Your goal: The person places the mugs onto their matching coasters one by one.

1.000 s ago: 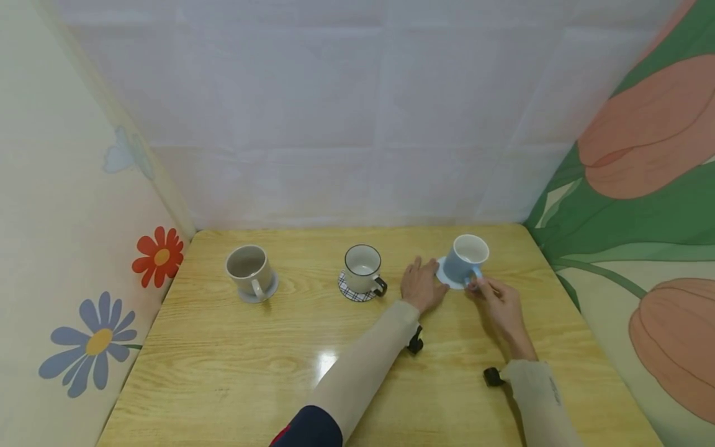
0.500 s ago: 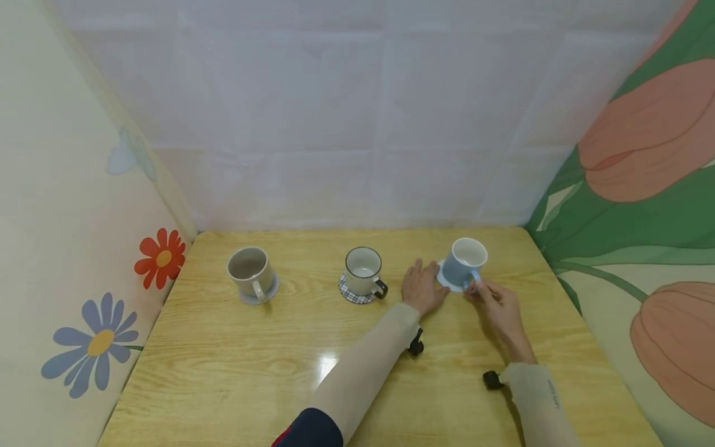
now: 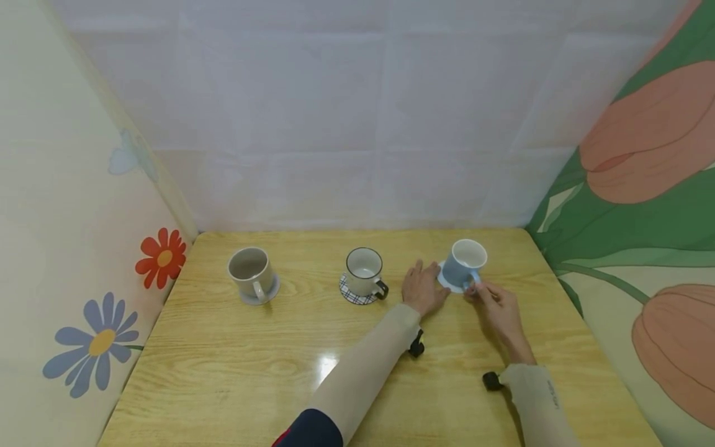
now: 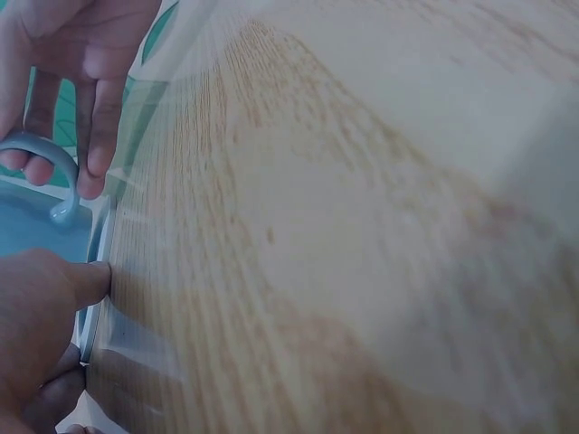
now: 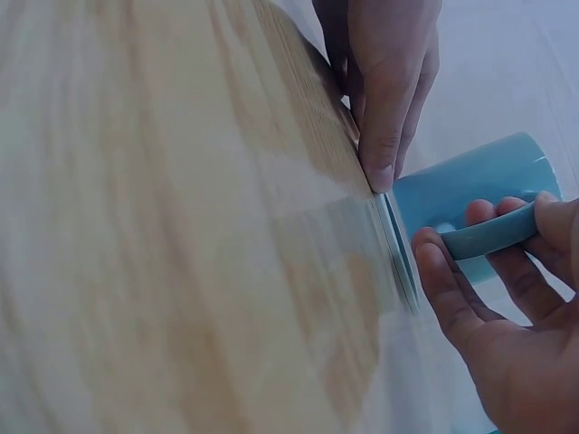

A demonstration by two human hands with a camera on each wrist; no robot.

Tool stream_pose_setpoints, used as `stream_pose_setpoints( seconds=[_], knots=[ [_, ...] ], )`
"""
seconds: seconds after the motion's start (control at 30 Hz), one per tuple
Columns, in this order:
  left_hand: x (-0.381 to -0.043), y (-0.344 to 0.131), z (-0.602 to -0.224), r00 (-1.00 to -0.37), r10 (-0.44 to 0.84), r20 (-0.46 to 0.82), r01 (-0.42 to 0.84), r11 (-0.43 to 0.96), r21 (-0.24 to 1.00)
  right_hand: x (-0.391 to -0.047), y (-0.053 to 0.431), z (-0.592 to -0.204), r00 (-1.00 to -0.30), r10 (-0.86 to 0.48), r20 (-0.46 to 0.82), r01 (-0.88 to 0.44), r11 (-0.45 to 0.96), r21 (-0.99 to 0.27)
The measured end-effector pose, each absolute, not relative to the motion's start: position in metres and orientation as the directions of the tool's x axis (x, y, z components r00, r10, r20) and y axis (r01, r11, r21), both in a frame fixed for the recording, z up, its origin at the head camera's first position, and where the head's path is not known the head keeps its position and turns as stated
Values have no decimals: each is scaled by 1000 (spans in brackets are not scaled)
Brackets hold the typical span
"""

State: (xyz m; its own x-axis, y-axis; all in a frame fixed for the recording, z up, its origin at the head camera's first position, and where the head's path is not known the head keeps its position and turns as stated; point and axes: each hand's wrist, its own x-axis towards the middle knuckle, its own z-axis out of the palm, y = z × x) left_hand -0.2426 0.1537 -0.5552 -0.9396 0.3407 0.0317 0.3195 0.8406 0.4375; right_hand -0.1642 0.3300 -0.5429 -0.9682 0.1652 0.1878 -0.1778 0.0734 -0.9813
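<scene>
A light blue mug (image 3: 459, 273) with a white inside stands upright on a pale blue coaster (image 3: 444, 282) at the right of the table. My right hand (image 3: 501, 308) pinches the mug's handle (image 5: 493, 233) between thumb and fingers, as the right wrist view shows. Just left of the mug, my left hand (image 3: 423, 290) lies low over the table with its fingers stretched out. Its thumb (image 4: 90, 282) touches the coaster's edge in the left wrist view. The coaster's far side is hidden behind the mug.
A cream mug (image 3: 363, 276) with a dark rim and black handle stands on a checked coaster (image 3: 349, 296), left of my left hand. Farther left, a beige-grey mug (image 3: 251, 273) sits on a grey coaster (image 3: 272, 288). A white sheet (image 3: 357, 124) hangs behind the wooden table (image 3: 223, 360).
The blue mug has shifted very slightly left on its coaster, with my right hand still at the handle. My left hand stays in place at the coaster's edge.
</scene>
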Motion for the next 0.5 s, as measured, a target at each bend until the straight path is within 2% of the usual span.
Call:
stream_pose_setpoints(
  seconds=[0.13,0.5],
  knots=[
    [-243,154,-557,-938,344,35,323,837,441,-164,330,-543,-973,164,164,-160,38,-986],
    [-241,154,-550,-943,331,8,302,849,434,-164,331,-541,-975,165,149,-127,135,-983]
  ],
)
